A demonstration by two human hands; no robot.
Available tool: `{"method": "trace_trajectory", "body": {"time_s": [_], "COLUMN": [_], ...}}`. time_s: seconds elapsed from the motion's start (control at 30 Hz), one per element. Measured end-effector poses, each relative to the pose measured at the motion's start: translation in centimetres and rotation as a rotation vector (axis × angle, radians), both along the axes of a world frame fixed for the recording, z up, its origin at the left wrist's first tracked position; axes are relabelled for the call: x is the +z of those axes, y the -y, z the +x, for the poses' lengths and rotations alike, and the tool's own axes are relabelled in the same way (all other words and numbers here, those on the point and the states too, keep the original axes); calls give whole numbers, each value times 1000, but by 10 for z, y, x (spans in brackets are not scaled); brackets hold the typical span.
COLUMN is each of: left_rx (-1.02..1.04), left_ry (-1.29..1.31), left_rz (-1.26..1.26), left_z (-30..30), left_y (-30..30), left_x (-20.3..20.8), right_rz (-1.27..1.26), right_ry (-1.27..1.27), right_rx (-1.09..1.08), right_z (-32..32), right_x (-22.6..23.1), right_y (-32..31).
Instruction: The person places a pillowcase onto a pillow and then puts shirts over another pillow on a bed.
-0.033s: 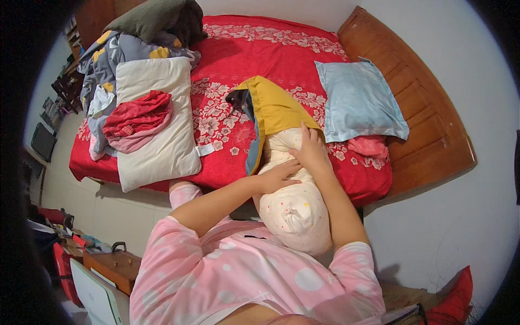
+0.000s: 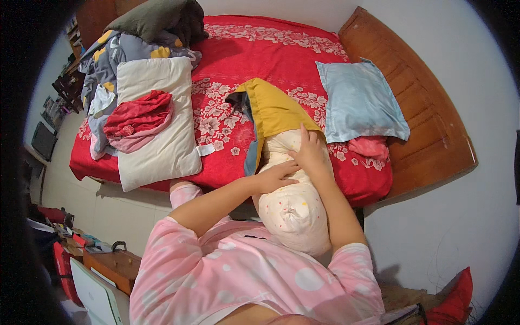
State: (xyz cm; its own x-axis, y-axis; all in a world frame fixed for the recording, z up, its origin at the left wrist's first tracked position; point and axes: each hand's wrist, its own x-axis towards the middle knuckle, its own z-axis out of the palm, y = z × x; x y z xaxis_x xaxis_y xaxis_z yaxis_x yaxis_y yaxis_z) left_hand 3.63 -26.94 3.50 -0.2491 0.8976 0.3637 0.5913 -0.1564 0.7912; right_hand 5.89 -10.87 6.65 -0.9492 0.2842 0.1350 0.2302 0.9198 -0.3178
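A cream bolster-shaped pillow [image 2: 297, 211] with small coloured dots leans from my lap onto the bed edge. Its far part is inside a yellow pillowcase [image 2: 279, 111] with a grey-blue underside, whose far left corner gapes and shows dark inside. My left hand [image 2: 277, 176] lies flat on top of the pillow, fingers stretched to the right. Just beyond it, my right hand [image 2: 311, 154] rests on the pillow's right side with its fingers spread, fingertips by the yellow hem. Both hands press on the pillow without wrapping round it.
A red floral sheet [image 2: 260, 51] covers the bed. On its left lie a white pillow [image 2: 157, 160], red and pink cloth [image 2: 141, 116] and a grey patterned quilt [image 2: 135, 49]. A light blue pillow [image 2: 360, 103] sits by the wooden headboard [image 2: 411, 92], with pink cloth [image 2: 369, 147] under it.
The far end of the yellow pillowcase has sunk slightly. My hands stay in almost the same place on the pillow.
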Motion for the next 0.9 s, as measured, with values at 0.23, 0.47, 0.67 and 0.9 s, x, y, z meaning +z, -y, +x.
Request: {"method": "trace_trajectory", "body": {"time_s": [0.23, 0.47, 0.67, 0.9], "left_rx": [676, 1136, 978, 744], "left_ry": [-232, -193, 208, 388], "left_rz": [5, -260, -332, -42], "left_z": [-33, -43, -57, -47], "left_y": [40, 57, 82, 45], "left_x": [-6, -68, -114, -65], "right_rz": [3, -167, -408, -801], "right_ry": [-34, -18, -30, -607], "right_rx": [-43, -57, -96, -111], "right_z": [-15, -16, -12, -9], "right_x": [-17, -17, -7, -5], "right_y": [26, 29, 39, 17]}}
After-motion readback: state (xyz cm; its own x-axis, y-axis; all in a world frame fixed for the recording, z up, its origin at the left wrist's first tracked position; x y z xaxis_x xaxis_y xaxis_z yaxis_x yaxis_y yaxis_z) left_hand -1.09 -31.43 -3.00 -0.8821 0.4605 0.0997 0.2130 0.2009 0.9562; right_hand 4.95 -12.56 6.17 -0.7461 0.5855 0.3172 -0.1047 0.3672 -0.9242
